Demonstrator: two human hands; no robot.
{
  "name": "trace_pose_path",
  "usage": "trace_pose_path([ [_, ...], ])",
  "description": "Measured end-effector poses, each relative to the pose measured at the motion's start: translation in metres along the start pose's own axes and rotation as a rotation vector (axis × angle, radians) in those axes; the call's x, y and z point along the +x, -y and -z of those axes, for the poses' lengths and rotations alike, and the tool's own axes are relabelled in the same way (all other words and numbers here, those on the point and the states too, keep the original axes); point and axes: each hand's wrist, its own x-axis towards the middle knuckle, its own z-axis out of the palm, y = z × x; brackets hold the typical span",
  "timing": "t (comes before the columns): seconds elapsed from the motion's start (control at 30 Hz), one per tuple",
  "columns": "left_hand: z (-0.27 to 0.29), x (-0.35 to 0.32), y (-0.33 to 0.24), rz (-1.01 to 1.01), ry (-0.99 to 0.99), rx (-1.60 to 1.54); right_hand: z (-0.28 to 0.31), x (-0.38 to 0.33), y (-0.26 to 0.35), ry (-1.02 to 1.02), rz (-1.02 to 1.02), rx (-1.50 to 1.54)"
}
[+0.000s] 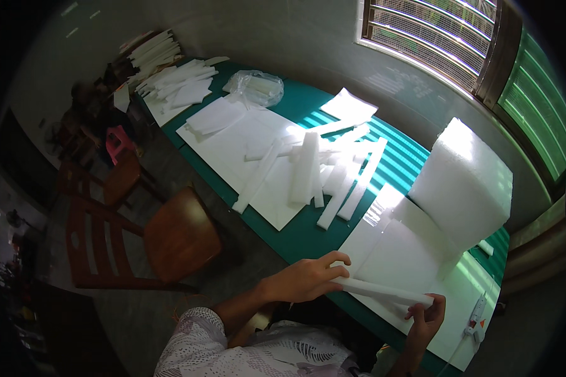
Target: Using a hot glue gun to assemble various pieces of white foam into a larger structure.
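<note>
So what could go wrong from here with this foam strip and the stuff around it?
The foam strip is thin and held between the left hand and right hand, so it might bend or snap if squeezed or twisted. A white cord runs close by the right hand and could get snagged. One loose strip ends near the table's edge, so a bump might knock it off.

Home workroom, apparently: domestic setting is suggested by wooden chairs and slatted window; workspace, by green desk strewn with white foam strips.
</note>
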Motion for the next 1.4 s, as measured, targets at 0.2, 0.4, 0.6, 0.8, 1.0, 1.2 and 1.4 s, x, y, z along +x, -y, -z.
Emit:
trace_pose_path([
  [0.2,0.013,-0.006,0.017,0.043,-0.180,-0.017,-0.011,-0.003,0.003,0.073,-0.041,-0.119],
  [0.4,0.015,-0.003,0.030,0.100,-0.251,-0.025,0.002,0.002,0.003,-0.014,0.082,-0.425],
  [0.6,0.006,0.014,0.029,0.146,-0.357,-0.080,0.011,-0.003,-0.007,-0.134,0.140,-0.652],
  [0.8,-0.003,0.022,0.042,0.232,-0.525,0.007,0.009,-0.005,-0.005,-0.139,0.156,-0.810],
  [1.0,-0.031,0.037,0.018,0.243,-0.432,-0.099,0.014,-0.004,-0.013,-0.065,0.183,-0.903],
  [1.2,-0.045,0.049,0.017,0.293,-0.380,-0.280,0.015,-0.007,-0.009,-0.023,0.174,-0.860],
  [1.4,-0.044,0.059,0.012,0.362,-0.261,-0.418,0.021,-0.005,-0.013,0.008,0.251,-0.861],
])
